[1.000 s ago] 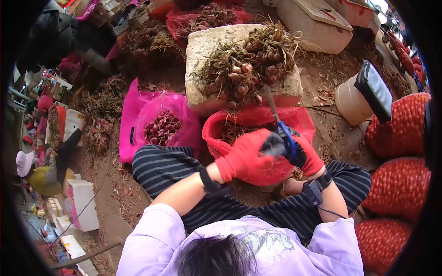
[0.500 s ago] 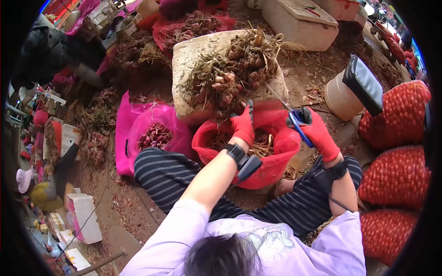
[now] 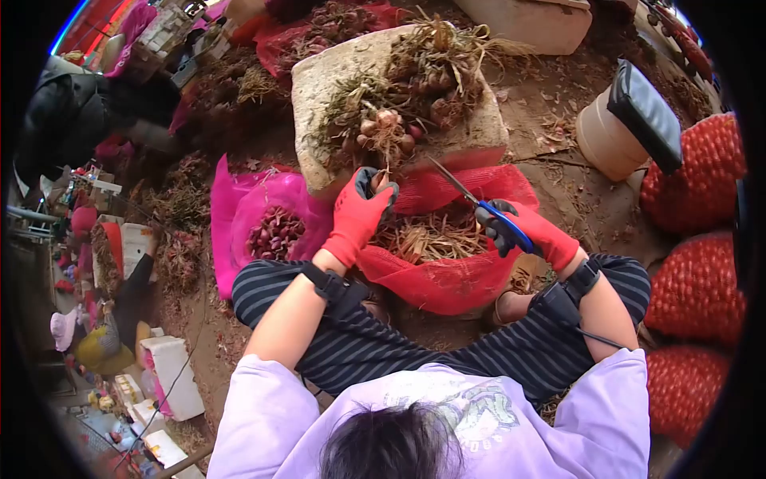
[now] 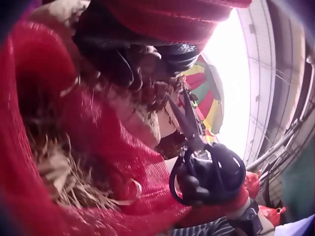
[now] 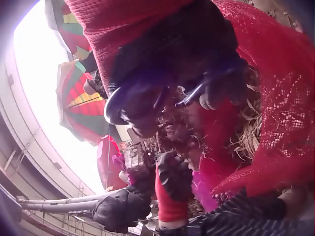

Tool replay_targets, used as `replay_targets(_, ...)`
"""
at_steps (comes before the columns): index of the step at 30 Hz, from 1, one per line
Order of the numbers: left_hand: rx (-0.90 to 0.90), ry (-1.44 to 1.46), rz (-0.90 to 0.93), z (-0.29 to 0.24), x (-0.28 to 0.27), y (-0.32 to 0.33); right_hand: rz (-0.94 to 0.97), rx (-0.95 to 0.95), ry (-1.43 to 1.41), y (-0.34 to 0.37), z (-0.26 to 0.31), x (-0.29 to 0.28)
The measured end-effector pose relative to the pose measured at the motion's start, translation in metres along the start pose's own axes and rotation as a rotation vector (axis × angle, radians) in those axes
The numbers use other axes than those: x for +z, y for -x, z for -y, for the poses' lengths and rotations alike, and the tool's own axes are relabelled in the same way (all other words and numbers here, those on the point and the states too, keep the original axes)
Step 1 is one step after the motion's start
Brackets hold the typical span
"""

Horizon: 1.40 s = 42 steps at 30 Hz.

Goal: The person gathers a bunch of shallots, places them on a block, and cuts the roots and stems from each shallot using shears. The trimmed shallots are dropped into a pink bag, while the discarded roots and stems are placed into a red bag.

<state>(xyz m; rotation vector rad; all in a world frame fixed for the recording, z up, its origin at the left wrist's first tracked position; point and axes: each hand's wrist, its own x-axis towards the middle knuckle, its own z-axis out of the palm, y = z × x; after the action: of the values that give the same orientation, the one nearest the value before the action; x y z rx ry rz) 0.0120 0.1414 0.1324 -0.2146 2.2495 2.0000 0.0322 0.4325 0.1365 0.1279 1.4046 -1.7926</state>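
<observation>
In the head view my left hand point(image 3: 357, 214), in a red glove with dark fingers, is at the near edge of a pale foam block point(image 3: 319, 96). Its thumb and fingers pinch a small reddish shallot point(image 3: 381, 182), partly hidden by the glove. A heap of shallots with dried tops point(image 3: 391, 128) lies on the block just beyond. My right hand point(image 3: 523, 230), gloved alike, grips blue-handled scissors point(image 3: 456, 180) by the loops. The blades point up and left, parted in the left wrist view. Between the hands, a red mesh bag point(image 3: 431, 291) holds dry stem trimmings point(image 3: 435, 239).
A pink mesh bag point(image 3: 227, 247) of trimmed shallots point(image 3: 275, 231) is by the left knee. At right stand a beige bucket point(image 3: 604, 144) with a dark pouch and several full red mesh sacks point(image 3: 690, 287). A white foam box point(image 3: 527, 28) sits behind the block.
My left hand went from by the right hand to the block, and now pinches a shallot. The right hand kept the scissors and moved outward from the left. The head view shifted slightly.
</observation>
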Motion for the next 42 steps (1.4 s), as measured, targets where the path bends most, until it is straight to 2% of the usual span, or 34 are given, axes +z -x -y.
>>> replay_targets(1, 0.06, -0.116, 0.009, 0.001, -0.012, -0.005, 0.015, 0.009, 0.043, -0.004, -0.005, 0.003)
replay_targets(3, -0.032, 0.015, 0.072, -0.006, -0.025, -0.003, 0.037, 0.026, 0.14, -0.008, -0.007, 0.009)
replay_targets(7, -0.12, 0.084, 0.125, -0.007, -0.037, 0.004, 0.158, 0.066, -0.007, -0.019, 0.001, 0.02)
replay_targets(13, -0.147, 0.084, 0.156, 0.003, -0.035, 0.003, 0.045, 0.077, 0.152, -0.043, 0.015, 0.041)
replay_targets(14, -0.155, 0.072, 0.148, -0.002, -0.031, 0.006, 0.054, 0.08, 0.075, -0.048, 0.012, 0.039)
replay_targets(17, -0.156, 0.072, 0.181, -0.006, -0.028, 0.009, -0.063, -0.196, 0.324, -0.055, 0.016, 0.054)
replay_targets(18, -0.162, 0.068, 0.187, -0.01, -0.026, 0.011, -0.084, -0.251, 0.272, -0.057, 0.015, 0.057)
replay_targets(19, -0.166, 0.064, 0.192, -0.012, -0.024, 0.012, -0.08, -0.22, 0.287, -0.052, 0.017, 0.056)
replay_targets(21, -0.256, 0.227, 0.343, -0.008, -0.024, 0.017, -0.076, -0.164, 0.321, -0.037, 0.03, 0.053)
replay_targets(22, -0.301, 0.309, 0.42, -0.005, -0.023, 0.021, -0.017, -0.077, 0.129, -0.035, 0.026, 0.041)
replay_targets(24, -0.246, 0.494, 0.552, 0.031, -0.016, 0.024, -0.006, -0.089, 0.014, -0.018, 0.023, 0.041)
replay_targets(25, -0.214, 0.588, 0.621, 0.032, -0.007, 0.03, -0.004, -0.097, -0.042, -0.008, 0.021, 0.042)
replay_targets(26, -0.267, 0.64, 0.614, 0.032, 0.002, 0.043, -0.125, -0.137, 0.062, -0.001, 0.014, 0.048)
replay_targets(27, -0.254, 0.602, 0.57, 0.037, 0.013, 0.051, -0.124, -0.2, -0.009, 0.007, 0.004, 0.053)
replay_targets(29, -0.282, 0.259, 0.503, 0.031, 0.031, 0.063, -0.123, -0.225, -0.234, 0.014, -0.017, 0.06)
replay_targets(30, -0.128, 0.206, 0.43, 0.028, 0.044, 0.071, -0.204, -0.269, -0.096, 0.013, -0.026, 0.064)
replay_targets(31, -0.13, 0.279, 0.439, 0.032, 0.053, 0.076, -0.282, -0.442, 0.016, 0.005, -0.041, 0.068)
replay_targets(33, -0.131, 0.416, 0.452, 0.034, 0.066, 0.084, -0.354, -0.539, 0.103, -0.005, -0.056, 0.065)
replay_targets(34, -0.1, 0.496, 0.412, 0.032, 0.07, 0.088, -0.343, -0.481, 0.026, -0.003, -0.055, 0.062)
replay_targets(36, -0.181, 0.526, 0.485, 0.024, 0.063, 0.087, -0.317, -0.363, -0.125, 0.003, -0.046, 0.058)
replay_targets(37, -0.22, 0.542, 0.52, 0.022, 0.061, 0.085, -0.324, -0.373, -0.129, 0.004, -0.045, 0.058)
replay_targets(39, -0.16, 0.501, 0.482, 0.023, 0.061, 0.084, -0.336, -0.386, -0.137, 0.006, -0.045, 0.059)
replay_targets(40, -0.13, 0.479, 0.463, 0.023, 0.061, 0.083, -0.371, -0.451, -0.041, 0.005, -0.046, 0.061)
replay_targets(42, -0.19, 0.636, 0.421, 0.024, 0.064, 0.086, -0.374, -0.559, 0.035, 0.003, -0.042, 0.063)
